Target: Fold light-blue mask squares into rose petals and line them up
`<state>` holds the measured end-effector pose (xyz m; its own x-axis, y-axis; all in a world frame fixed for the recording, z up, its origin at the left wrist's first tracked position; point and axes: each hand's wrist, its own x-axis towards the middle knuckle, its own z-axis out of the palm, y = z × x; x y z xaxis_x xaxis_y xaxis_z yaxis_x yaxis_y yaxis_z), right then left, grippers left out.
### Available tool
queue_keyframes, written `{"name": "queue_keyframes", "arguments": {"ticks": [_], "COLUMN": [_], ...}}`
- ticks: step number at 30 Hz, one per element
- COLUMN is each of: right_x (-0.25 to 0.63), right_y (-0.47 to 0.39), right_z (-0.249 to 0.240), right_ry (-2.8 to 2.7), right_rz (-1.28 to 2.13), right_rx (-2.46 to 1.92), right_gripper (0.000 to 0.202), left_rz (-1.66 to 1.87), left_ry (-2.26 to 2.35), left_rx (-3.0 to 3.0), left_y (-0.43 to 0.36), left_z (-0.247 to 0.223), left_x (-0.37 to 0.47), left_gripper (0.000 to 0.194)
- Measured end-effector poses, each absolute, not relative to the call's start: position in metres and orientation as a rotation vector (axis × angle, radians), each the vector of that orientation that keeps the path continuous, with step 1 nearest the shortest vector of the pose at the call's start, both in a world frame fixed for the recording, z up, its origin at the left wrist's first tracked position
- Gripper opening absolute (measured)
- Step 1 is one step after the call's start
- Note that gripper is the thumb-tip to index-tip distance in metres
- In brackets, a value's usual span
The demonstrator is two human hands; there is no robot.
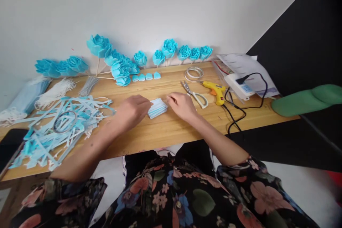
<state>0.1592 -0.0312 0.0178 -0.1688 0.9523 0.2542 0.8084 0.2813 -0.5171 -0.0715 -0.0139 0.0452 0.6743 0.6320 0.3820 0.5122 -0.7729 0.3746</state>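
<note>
A small stack of folded, light blue and white face mask pieces [157,109] lies on the wooden table between my hands. My left hand [135,108] is closed at the stack's left edge, with its fingers pressed together; whether it grips anything is hidden. Just right of the stack, my right hand [182,104] has its thumb and fingers in a pinch. What sits in that pinch, if anything, is too small to make out. Behind the stack, several small blue cut pieces [149,76] stand in a row.
Blue paper-like flowers [170,47] on sticks line the wall. Cut blue strips [58,128] heap up at left, near masks [29,96] and a phone [10,146]. At right are scissors [197,96], a yellow glue gun [217,91], a power strip [239,85] and a green bottle [301,101].
</note>
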Motion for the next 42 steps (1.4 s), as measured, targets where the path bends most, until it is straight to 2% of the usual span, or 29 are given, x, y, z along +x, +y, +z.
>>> {"name": "queue_keyframes", "arguments": {"ticks": [6, 13, 16, 24, 30, 34, 39, 42], "right_x": [0.137, 0.131, 0.133, 0.141, 0.146, 0.152, 0.158, 0.157], "right_y": [-0.014, -0.014, -0.013, -0.006, -0.006, -0.003, 0.0, -0.004], "right_z": [0.009, -0.002, -0.008, -0.016, -0.014, -0.013, -0.009, 0.0], "right_ry": [-2.162, -2.032, -1.953, -1.915, -1.98, -1.889, -1.63, -1.619], "right_rz": [0.424, 0.51, 0.535, 0.537, 0.513, 0.399, 0.602, 0.701], "right_rx": [-1.781, -1.897, -1.88, -1.814, -1.703, -1.531, -1.352, -1.262], "right_gripper": [0.038, 0.025, 0.026, 0.033, 0.037, 0.031, 0.03, 0.027], "left_rz": [0.48, 0.263, 0.294, 0.612, 0.678, 0.802, 0.995, 0.962], "left_ry": [0.67, 0.681, 0.702, 0.774, 0.755, 0.763, 0.988, 1.046], "left_rx": [2.965, 2.933, 2.881, 2.679, 2.622, 2.479, 2.037, 1.727], "left_y": [-0.034, -0.043, -0.046, -0.033, -0.031, -0.027, -0.018, -0.013], "left_z": [-0.002, -0.015, -0.015, -0.023, -0.024, -0.021, -0.01, 0.005], "left_x": [-0.078, -0.078, -0.08, -0.089, -0.086, -0.087, -0.093, -0.087], "left_gripper": [0.032, 0.039, 0.04, 0.026, 0.022, 0.02, 0.029, 0.048]}}
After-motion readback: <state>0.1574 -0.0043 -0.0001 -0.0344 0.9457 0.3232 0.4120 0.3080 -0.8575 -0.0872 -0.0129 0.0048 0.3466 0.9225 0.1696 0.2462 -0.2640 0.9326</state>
